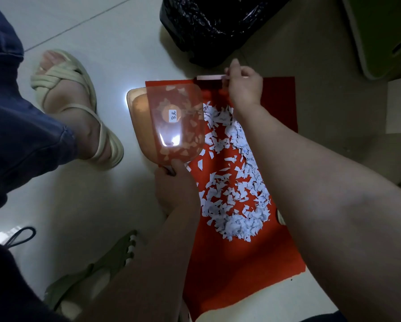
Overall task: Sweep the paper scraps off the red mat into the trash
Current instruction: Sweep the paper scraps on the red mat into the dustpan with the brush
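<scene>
paper scraps [234, 187] (white, jagged) on red mat [241, 263]; left hand [174, 189] grips translucent dustpan [176, 117], right hand [244, 88] grips brush [211, 77].

**Pale tiled floor with a mat, a bag and footwear on it**

The floor [97, 31] is glossy, pale tile; a thin seam [78, 26] runs slantwise across its far left part, and a bright glare sits near the middle. A red mat [241, 263] lies flat on it, stretching from the near edge toward the far side, right of centre. Just beyond the mat's far edge stands a black trash bag [206, 26]. To the left, a sandalled foot [74, 105] is planted on the tile. Near left lies a green slipper [95, 270], with a black cord [20, 235] looped beside it. At far right sits a green object [380, 31], partly cut off.
</scene>
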A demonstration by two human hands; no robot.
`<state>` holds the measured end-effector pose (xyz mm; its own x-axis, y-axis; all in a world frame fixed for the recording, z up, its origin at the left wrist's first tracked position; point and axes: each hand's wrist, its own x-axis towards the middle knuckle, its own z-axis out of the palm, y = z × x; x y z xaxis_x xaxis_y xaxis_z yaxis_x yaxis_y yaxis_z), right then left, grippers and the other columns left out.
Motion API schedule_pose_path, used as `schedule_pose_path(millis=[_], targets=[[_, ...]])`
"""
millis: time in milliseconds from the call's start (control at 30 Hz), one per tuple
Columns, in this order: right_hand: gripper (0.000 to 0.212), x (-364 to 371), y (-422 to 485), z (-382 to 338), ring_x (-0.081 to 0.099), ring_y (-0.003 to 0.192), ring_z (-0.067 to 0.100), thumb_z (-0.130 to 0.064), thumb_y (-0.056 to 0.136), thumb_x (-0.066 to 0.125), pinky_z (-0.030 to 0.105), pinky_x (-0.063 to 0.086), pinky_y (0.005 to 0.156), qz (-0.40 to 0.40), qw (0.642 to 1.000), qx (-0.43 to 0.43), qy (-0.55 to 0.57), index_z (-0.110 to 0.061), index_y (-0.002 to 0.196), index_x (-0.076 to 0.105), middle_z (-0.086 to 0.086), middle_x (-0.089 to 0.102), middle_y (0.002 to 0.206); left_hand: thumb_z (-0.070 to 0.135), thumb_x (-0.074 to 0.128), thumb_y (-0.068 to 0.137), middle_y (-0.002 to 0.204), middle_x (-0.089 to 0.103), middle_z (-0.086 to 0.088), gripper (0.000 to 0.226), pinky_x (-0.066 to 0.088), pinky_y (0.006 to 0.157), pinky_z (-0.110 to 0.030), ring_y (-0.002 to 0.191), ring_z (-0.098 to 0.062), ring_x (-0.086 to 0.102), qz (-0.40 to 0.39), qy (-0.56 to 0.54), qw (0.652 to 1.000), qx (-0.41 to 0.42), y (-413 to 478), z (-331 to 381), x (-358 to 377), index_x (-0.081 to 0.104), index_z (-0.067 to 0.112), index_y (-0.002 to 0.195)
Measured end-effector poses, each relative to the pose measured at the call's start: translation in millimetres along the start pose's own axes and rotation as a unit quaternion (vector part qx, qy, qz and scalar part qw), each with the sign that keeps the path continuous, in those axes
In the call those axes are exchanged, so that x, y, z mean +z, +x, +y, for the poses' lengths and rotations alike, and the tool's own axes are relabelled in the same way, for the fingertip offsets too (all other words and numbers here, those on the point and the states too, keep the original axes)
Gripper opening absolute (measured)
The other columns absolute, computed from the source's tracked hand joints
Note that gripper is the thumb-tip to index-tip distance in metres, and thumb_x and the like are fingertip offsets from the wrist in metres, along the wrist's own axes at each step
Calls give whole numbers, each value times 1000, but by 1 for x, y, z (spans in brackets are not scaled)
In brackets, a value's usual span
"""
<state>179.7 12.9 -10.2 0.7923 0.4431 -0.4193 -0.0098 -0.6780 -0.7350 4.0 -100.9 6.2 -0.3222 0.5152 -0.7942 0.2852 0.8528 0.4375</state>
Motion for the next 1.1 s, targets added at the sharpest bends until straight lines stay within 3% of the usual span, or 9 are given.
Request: schedule_pose_path(millis=[100,267,467,600,733,833,933,1100], targets=[[33,0,-5,5,70,83,27,-34,94,54,45,57,81,-16,999,17,-35,-23,66,66,6,72,78,42,43,99,77,55,2,33,39,61,-26,69,-12,51,5,-4,1000,-6,3,0,-5,52,16,81],[32,-17,-5,12,70,71,32,-32,78,50,52,58,68,15,995,21,-92,-10,65,69,10,72,70,40,41,98,79,57,-2,35,42,68,-32,69,-14,50,18,-3,1000,-11,4,1,-8,56,12,85],[33,0,-10,0,63,67,18,-29,96,52,41,56,76,12,1000,7,25,-19,66,64,1,65,65,42,41,99,75,55,-1,37,43,67,-32,68,-14,50,35,-9,999,-14,6,1,-12,56,11,86],[31,11,-14,6,61,72,19,-30,97,50,43,56,78,-22,999,14,-31,-19,71,64,9,69,80,38,41,99,77,57,-2,34,42,63,-28,68,-13,49,43,-2,999,-1,15,2,-18,57,10,86],[36,7,-15,4,63,66,26,-28,95,47,48,56,70,27,996,-4,-80,-5,78,68,18,71,81,35,42,98,75,55,2,29,35,59,-24,66,-9,46,53,1,999,-5,20,6,-21,53,14,82],[33,14,-15,-7,68,74,27,-30,96,48,46,56,74,25,999,-9,-31,-14,73,66,11,71,79,34,42,98,72,51,1,29,36,59,-27,65,-11,45,56,-2,998,-17,21,6,-21,50,14,79],[31,29,-17,-16,64,70,21,-30,97,51,42,56,77,-10,1000,-6,17,-15,75,66,6,67,73,35,40,98,73,52,-1,31,40,64,-30,65,-13,47,65,-9,997,-27,24,4,-22,54,11,83],[28,38,-22,-4,58,69,21,-26,98,50,46,56,76,-29,999,7,-17,-14,78,66,4,65,73,35,40,98,72,52,0,30,40,63,-30,65,-13,47,65,-15,997,-39,28,4,-22,52,13,81]])
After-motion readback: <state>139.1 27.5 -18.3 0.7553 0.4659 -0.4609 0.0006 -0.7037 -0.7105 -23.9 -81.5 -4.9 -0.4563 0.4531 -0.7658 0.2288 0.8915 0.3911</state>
